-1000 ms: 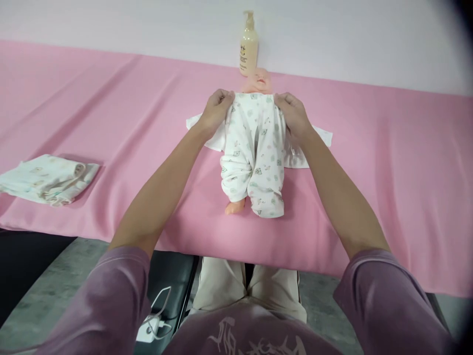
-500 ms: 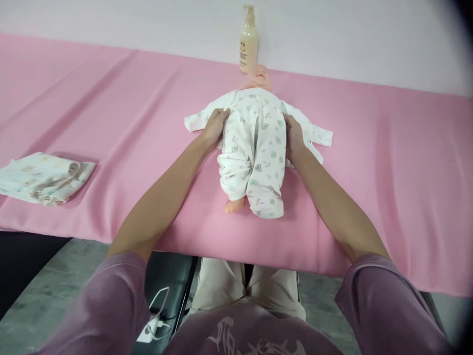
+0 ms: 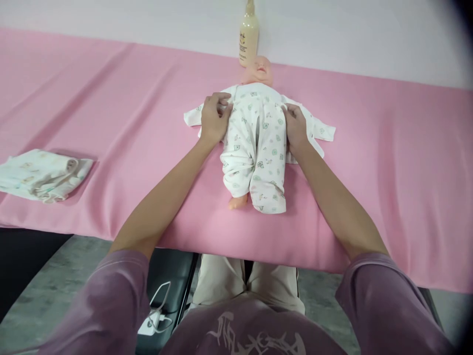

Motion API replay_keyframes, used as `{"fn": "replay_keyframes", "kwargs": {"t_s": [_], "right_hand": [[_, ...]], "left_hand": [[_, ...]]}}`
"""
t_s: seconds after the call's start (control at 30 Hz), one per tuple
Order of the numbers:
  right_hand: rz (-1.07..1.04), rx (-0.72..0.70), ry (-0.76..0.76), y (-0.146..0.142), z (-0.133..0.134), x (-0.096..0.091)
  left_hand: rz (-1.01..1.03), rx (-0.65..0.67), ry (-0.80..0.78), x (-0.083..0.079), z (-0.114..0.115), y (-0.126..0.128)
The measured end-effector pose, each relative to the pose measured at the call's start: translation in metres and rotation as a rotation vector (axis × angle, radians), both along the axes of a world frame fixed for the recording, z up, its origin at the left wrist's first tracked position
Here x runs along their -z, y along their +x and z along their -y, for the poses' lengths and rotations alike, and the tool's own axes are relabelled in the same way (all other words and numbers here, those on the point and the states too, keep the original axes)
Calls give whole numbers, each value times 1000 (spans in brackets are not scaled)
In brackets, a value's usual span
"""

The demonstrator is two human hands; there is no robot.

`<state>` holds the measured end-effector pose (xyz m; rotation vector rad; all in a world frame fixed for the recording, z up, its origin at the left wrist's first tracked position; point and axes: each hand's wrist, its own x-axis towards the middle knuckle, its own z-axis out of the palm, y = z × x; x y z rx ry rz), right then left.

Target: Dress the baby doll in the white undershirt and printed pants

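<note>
A baby doll [image 3: 260,70] lies on its back on a pink-covered table, head away from me. It wears a white printed top [image 3: 320,129] with the sleeves spread out, and white printed baby pants [image 3: 254,133] pulled high over its belly. One bare foot [image 3: 238,201] pokes out of the left leg; the other leg's end covers its foot. My left hand [image 3: 216,118] is closed at the left side of the waist, fingers curled on the pants' edge. At the opposite side, my right hand [image 3: 295,127] grips the waist edge, its fingertips partly hidden.
Behind the doll's head stands a cream pump bottle [image 3: 248,42] against the white wall. A folded printed cloth [image 3: 44,175] lies at the left on the pink cover [image 3: 148,98]. Below the table edge, a white plug with a cable [image 3: 151,323] rests on a black seat [image 3: 172,276].
Both hands have moved up along the pants' sides toward the waist, and the left hand's fingers have loosened and shifted. The view has tilted slightly downward.
</note>
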<state>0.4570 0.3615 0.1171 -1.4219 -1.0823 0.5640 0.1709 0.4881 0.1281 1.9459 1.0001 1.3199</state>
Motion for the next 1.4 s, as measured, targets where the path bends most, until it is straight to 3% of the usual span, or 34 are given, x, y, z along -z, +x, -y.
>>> {"fn": "replay_keyframes", "kwargs": {"t_s": [0.1, 0.2, 0.33, 0.4, 0.47, 0.57, 0.63, 0.8, 1.0, 1.17, 1.4], "right_hand": [[133, 88, 38, -12, 19, -16], [387, 73, 119, -42, 71, -51], [732, -232, 189, -95, 169, -93], [823, -356, 176, -117, 208, -98], [904, -389, 124, -132, 229, -92], [1027, -324, 28, -144, 234, -74], [1091, -264, -17, -150, 229, -64], [1124, -145, -33, -160, 221, -48], [1060, -101, 33, -161, 223, -43], [1027, -115, 122, -162, 223, -41], [971, -290, 239, -162, 229, -45]], "left_hand": [[1, -69, 60, -13, 18, -1], [-16, -59, 180, -36, 64, -13], [-145, 68, 376, -55, 152, -57], [-258, 153, 416, -52, 187, -84], [-377, 272, 451, -44, 208, -108], [-537, 409, 453, -29, 219, -129], [-588, 427, 415, -22, 219, -133], [-540, 422, 361, -16, 220, -129], [-458, 443, 354, -16, 224, -126], [-405, 470, 367, -23, 227, -127], [-392, 506, 308, -32, 239, -141]]}}
